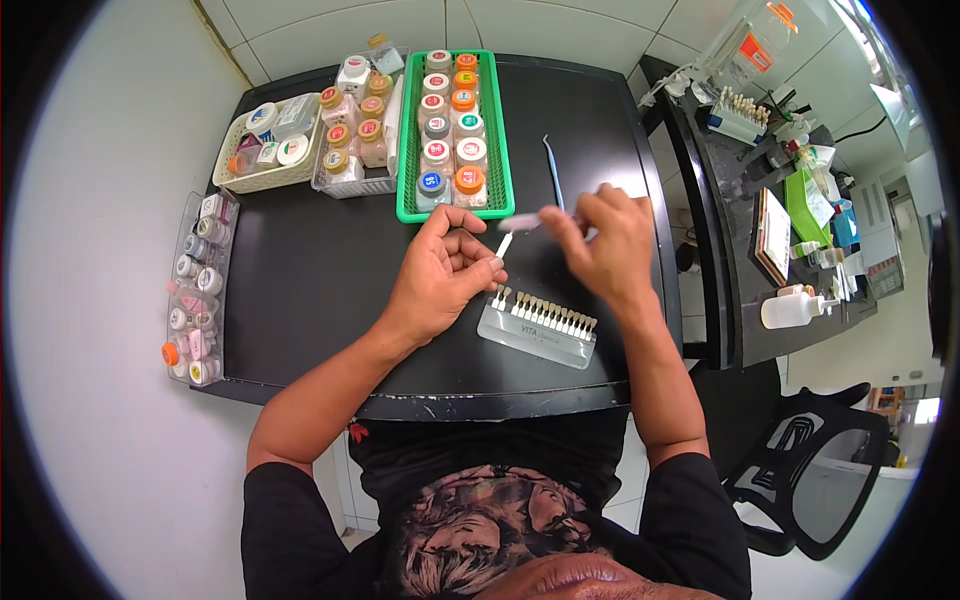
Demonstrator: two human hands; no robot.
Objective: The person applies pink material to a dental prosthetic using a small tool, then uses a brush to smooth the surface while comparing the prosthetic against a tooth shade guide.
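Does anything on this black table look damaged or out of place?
Yes, two small things: the table's front edge is worn, with pale chips breaking its dark finish, and the grey tab holder lies slanted to that edge. I see no spill.

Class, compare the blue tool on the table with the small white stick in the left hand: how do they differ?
The blue tool lies on the black table, while the white stick is held in the left hand. The blue tool has a bent tip; the white stick looks straight. The blue tool's visible part is longer than the white stick's. Both are slim.
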